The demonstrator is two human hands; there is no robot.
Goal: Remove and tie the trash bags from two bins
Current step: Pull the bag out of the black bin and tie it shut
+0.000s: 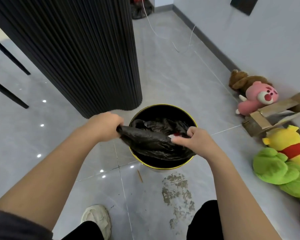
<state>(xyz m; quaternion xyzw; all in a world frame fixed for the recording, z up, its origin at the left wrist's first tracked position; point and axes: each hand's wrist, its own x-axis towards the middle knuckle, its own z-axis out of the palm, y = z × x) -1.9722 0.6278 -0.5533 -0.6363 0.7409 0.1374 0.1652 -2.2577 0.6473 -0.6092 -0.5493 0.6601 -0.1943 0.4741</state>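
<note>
Over the floor at my feet stands the bin, black with a gold rim, just near of the dark fluted column. The trash bag sits inside it, its rim already off the bin's edge and bunched toward the middle. A scrap of white and red rubbish peeks out at the mouth.

Both hands are on the bag. My left hand is closed in a fist round a gathered ear of plastic, drawn out over the left side of the rim. My right hand pinches the opposite edge between thumb and curled fingers, above the right side of the bin.

I judge this to be the gathering step on the first bin — the mouth is being collected into two tails and no knot is made yet. The bag's body is down inside the bin, so lifting out is also to come.

Next I need the two tails brought together and crossed over the opening, tight enough that the scrap near my right hand stays tucked in. The film looks thin and crinkled, so I would pull evenly, not jerk.

No second bin shows from here. To the right, along the wall, lie a pink plush toy, a yellow one, a green one and a cardboard box — well clear of the bin.
</note>
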